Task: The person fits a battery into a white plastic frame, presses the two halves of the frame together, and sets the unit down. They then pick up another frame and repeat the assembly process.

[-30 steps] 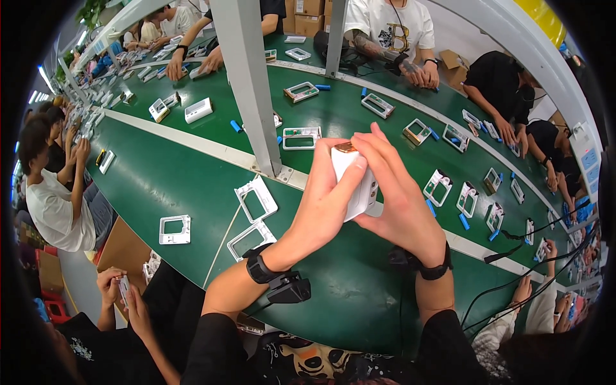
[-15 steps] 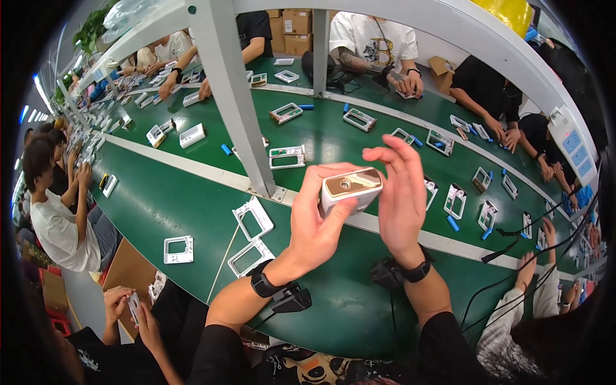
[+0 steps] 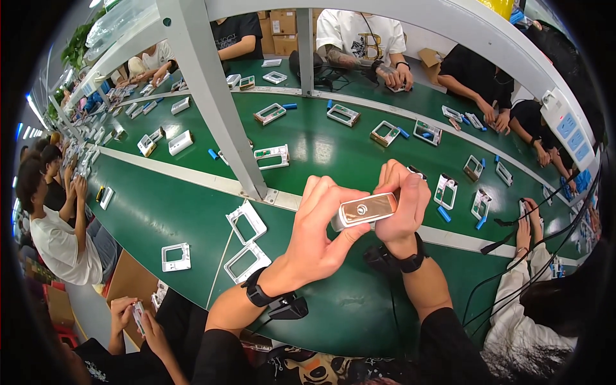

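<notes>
Casing [image 3: 367, 210] of white plastic, slim and box-shaped, is raised between both hands above the green worktable [image 3: 321, 321], and we see its copper-coloured end panel [image 3: 382, 205] with a round fitting [image 3: 362, 210] in it. The left hand [image 3: 321, 224] grasps the casing — fingers bent over the far side, thumb along the lower front edge. The right hand [image 3: 404, 204] is curled against the other end, knuckles up; we cannot tell whether its hidden fingertips grip. Both forearms rise from the lower edge, converging, with a black strap [image 3: 258, 295] on the left wrist and another strap [image 3: 410, 262] on the right.

On the table, left of the hands, we find two white rectangular frames [image 3: 258, 220] close together, and a single frame [image 3: 185, 258] farther left. Beyond a pale dividing rail [image 3: 192, 172] lie open housings, one with a green circuit board [image 3: 263, 154], and blue cylindrical cells [image 3: 444, 213].

A grey-white post [image 3: 215, 96] stands on the rail, and a power strip [image 3: 573, 136] with blue sockets hangs at upper right. Around us co-workers sit along the table — one opposite in a white shirt [image 3: 359, 38] — with cardboard boxes [image 3: 283, 22] behind.
</notes>
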The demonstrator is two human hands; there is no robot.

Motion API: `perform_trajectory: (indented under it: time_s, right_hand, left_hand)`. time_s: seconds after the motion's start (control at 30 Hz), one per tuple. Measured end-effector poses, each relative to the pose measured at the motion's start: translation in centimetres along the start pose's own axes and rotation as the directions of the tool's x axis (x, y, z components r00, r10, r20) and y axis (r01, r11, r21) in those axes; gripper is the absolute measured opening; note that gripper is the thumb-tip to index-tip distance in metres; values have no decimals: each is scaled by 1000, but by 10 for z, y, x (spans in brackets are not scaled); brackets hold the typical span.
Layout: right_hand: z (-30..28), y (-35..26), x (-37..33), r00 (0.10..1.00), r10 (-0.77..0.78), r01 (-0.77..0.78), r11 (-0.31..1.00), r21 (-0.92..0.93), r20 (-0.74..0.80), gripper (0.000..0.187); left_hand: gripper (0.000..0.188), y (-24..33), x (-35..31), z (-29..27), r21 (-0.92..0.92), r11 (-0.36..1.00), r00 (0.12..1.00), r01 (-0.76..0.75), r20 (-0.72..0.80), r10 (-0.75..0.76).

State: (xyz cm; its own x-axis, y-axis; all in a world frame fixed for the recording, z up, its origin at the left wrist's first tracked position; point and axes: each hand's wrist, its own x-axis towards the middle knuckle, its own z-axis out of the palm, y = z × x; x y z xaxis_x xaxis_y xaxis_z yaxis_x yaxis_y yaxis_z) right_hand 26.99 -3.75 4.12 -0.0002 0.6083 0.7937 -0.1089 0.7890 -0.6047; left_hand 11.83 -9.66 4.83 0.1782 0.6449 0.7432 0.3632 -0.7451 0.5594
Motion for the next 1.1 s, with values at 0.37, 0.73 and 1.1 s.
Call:
perform_trajectory:
  time_s: [0.37, 0.73, 1.1]
  right_hand:
    - [-3, 0, 13, 991, -95, 120, 949, -292, 97, 73]
    - [-27, 2, 11, 952, -297, 293, 825, -483, 70, 63]
    - [-52, 18, 3, 952, -279, 305, 830, -466, 127, 60]
  left_hand:
    - [30, -7, 13, -17, -191, 895, 914, 403, 133, -383]
    - [37, 2, 13, -4, -102, 957, 957, 270, 141, -255]
    - [32, 3, 10, 36, 81, 990, 993, 116, 24, -118]
